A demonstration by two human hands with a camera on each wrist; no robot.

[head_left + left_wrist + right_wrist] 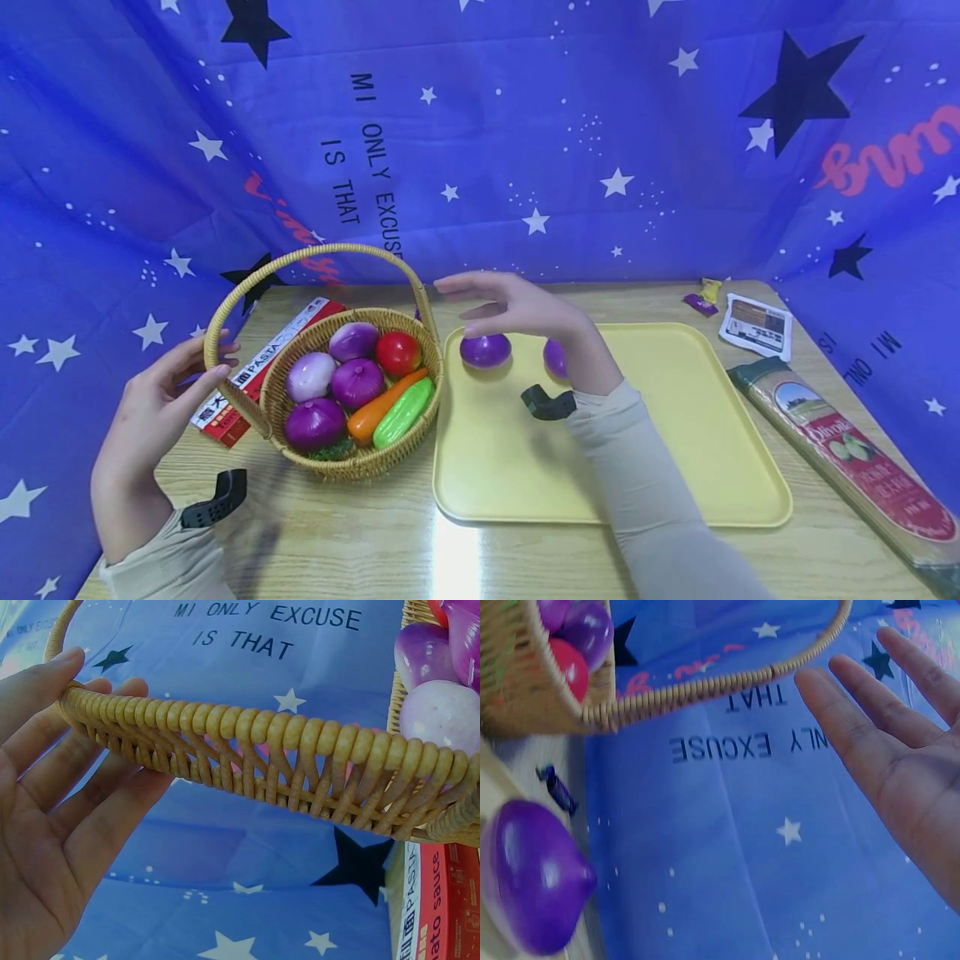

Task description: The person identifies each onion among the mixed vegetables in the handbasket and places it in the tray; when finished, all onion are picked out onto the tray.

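Observation:
A wicker basket [352,468] stands at the left, its tall handle [337,248] upright. My left hand [142,417] holds the left side of the handle, thumb on one side and fingers behind it. Inside the basket lie several purple onions [358,383], a tomato [398,352], a carrot [375,417] and a smooth green vegetable [405,412]. Fingers extended, my right hand [525,304] hovers beside the handle's right side, holding nothing. Below it, two purple onions [486,352] sit on the yellow tray [517,467], one partly hidden by the wrist.
A red and white pasta box [225,417] lies behind the basket's left side. Right of the tray are a long pasta bag [847,454], a white packet [756,325] and small wrapped candies [701,304]. Another dark candy [559,791] lies near the basket. Blue starry cloth [495,150] surrounds the table.

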